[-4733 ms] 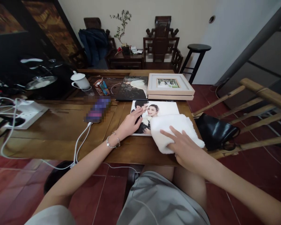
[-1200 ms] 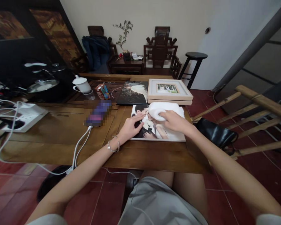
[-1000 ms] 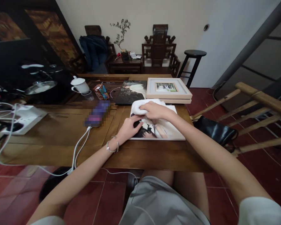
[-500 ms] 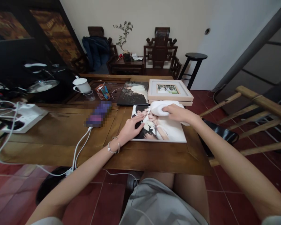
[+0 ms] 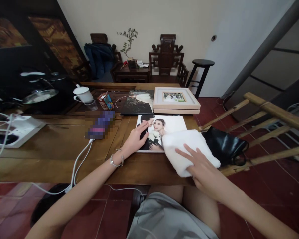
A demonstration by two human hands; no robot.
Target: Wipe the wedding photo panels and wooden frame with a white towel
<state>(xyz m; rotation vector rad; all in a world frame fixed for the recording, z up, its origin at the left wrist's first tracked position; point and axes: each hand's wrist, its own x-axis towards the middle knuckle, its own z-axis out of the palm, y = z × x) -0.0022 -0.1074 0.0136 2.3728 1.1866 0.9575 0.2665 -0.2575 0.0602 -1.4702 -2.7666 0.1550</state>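
Note:
A photo panel (image 5: 174,123) printed with a couple in wedding dress lies flat on the wooden table. Across its left part rests my left hand (image 5: 137,136), fingers stretched out and holding nothing. My right hand (image 5: 200,166) has hold of a folded white cloth (image 5: 180,142), with some fingers spread over its top and the others partly hidden beneath. The cloth covers the panel's lower right corner and reaches past it toward the table's right edge.
Behind the panel lie a dark photo panel (image 5: 137,103) and stacked pale frames (image 5: 159,98). To the left are a charging phone (image 5: 101,124), a small carton (image 5: 106,100), a lidded white cup (image 5: 84,94) and a power strip (image 5: 25,131). A black bag (image 5: 224,144) sits on the bamboo chair (image 5: 276,111) at right.
My right hand has brought the white cloth from the panel's upper part down to its lower right corner, and the cloth now lies flatter. My left hand stays on the panel. The view shifts slightly.

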